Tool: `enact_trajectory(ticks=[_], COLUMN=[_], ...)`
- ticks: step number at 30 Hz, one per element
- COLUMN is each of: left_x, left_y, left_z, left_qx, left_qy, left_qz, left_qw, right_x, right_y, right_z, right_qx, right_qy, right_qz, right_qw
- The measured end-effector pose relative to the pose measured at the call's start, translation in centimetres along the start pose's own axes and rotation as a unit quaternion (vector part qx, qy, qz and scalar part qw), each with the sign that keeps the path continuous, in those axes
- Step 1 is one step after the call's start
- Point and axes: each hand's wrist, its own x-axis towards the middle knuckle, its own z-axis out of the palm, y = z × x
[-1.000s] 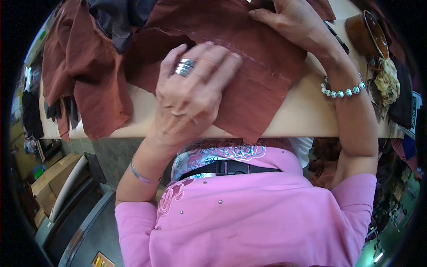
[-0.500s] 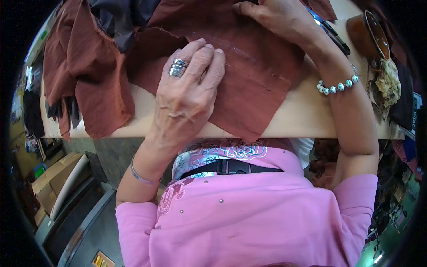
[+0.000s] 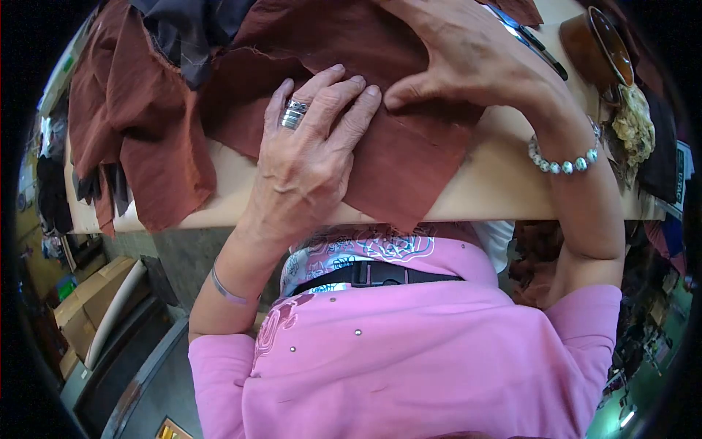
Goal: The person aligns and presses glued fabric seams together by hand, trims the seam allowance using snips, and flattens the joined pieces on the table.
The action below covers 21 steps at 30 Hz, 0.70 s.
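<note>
A reddish-brown piece of cloth (image 3: 417, 172) lies on the pale tabletop, one corner hanging just over the front edge. My left hand (image 3: 311, 143), with rings on one finger, rests on this cloth with fingers extended and a little apart. Close to its fingertips is the thumb of my right hand (image 3: 472, 62), which spreads over the cloth with thumb and fingers wide apart. Its fingertips run out of view at the top. More reddish-brown cloth (image 3: 157, 132) is bunched at the left, with dark grey cloth (image 3: 194, 44) on top.
Beyond my right wrist, a slim black-and-blue tool (image 3: 537, 47) lies on the table (image 3: 504, 194). A brown glazed bowl (image 3: 585, 44) stands at the right, beside a crumpled yellowish bundle (image 3: 632, 128). Cardboard boxes (image 3: 99, 296) are on the lower left.
My right hand has come down and left over the cloth, its thumb now spread beside my left fingertips. My left hand stays in nearly the same place.
</note>
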Motion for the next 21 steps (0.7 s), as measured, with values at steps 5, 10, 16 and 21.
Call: enact_trajectory(ticks=[5, 10, 16, 21], left_x=[0.1, 0.4, 0.6, 0.3], left_y=[0.2, -0.3, -2.5, -2.7], left_z=[-0.2, -0.4, -1.5, -1.0], left_qx=[0.007, 0.004, 0.023, 0.011], left_qy=[-0.005, 0.033, 0.051, 0.075], left_qz=[-0.004, -0.023, -0.032, -0.029], left_qw=[1.0, 0.999, 0.998, 0.997], right_x=[-3.2, -3.8, 2.7, 4.6], right_y=[-0.7, -0.2, 1.5, -0.3], right_z=[-1.1, -0.8, 0.7, 0.4], right_qx=[-0.087, -0.078, 0.095, 0.236], right_qy=[-0.048, 0.058, 0.07, 0.076], right_qz=[-0.034, -0.071, 0.043, 0.126], right_qw=[0.994, 0.993, 0.992, 0.96])
